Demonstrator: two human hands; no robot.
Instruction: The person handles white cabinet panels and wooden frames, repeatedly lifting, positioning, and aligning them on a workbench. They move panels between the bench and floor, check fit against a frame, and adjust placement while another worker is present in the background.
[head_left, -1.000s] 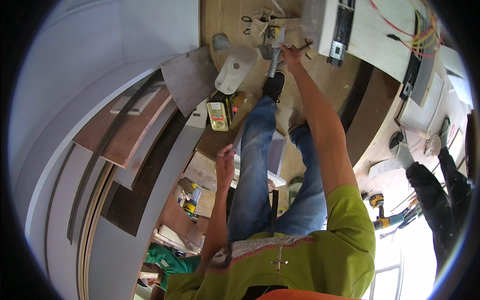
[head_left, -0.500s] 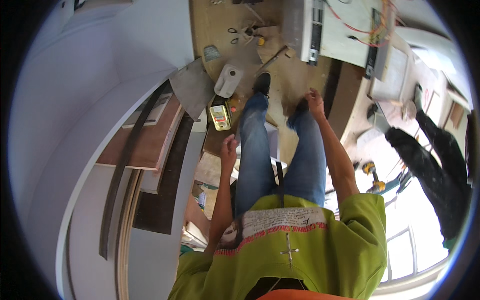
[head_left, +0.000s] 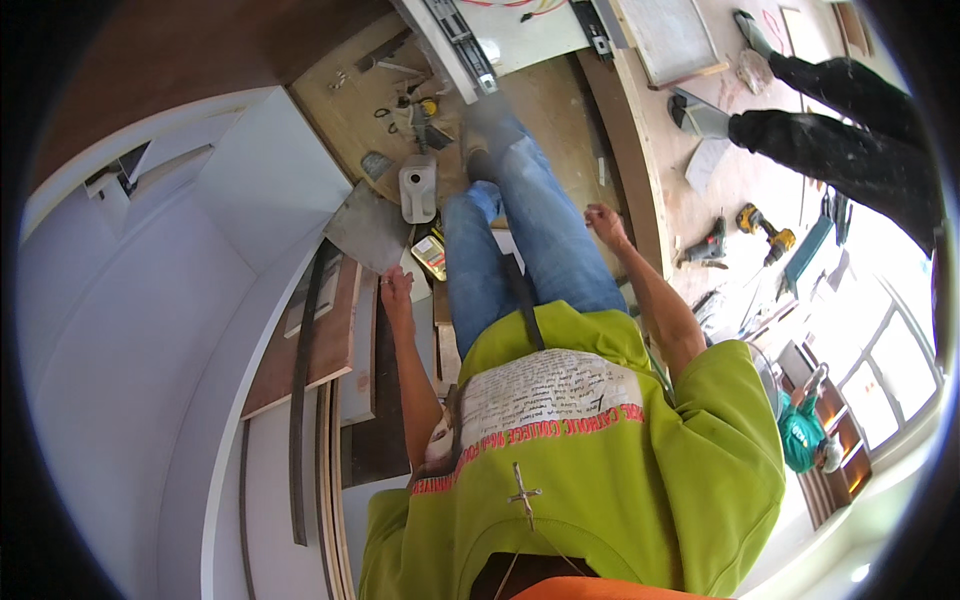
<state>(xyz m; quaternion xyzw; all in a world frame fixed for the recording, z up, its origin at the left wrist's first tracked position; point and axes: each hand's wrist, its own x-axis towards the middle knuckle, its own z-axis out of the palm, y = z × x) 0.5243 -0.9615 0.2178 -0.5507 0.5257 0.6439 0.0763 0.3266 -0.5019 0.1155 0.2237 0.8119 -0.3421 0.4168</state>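
Observation:
My left hand (head_left: 397,287) hangs with loosely bent fingers and nothing visible in it, nearest to a thin grey sheet (head_left: 362,225) and the stacked boards (head_left: 335,345). I cannot tell if it touches the sheet. My right hand (head_left: 605,226) is beside my right thigh, its fingers loosely curled and no object showing in them. Past my left hand a white plastic jug (head_left: 418,190) stands by my left leg. Close to it sits a rectangular can with a yellow-and-white label (head_left: 430,256).
Scissors (head_left: 384,121) and small tools lie on the wooden floor ahead. An open white cabinet (head_left: 150,330) curves along the left. To the right are a yellow-black cordless drill (head_left: 765,233), another drill (head_left: 708,243), a person in dark trousers (head_left: 835,150) and one in green (head_left: 802,432).
My view has swung left, with scene items sliding across it. My legs have shifted in a step, and my left hand now appears close to the grey sheet.

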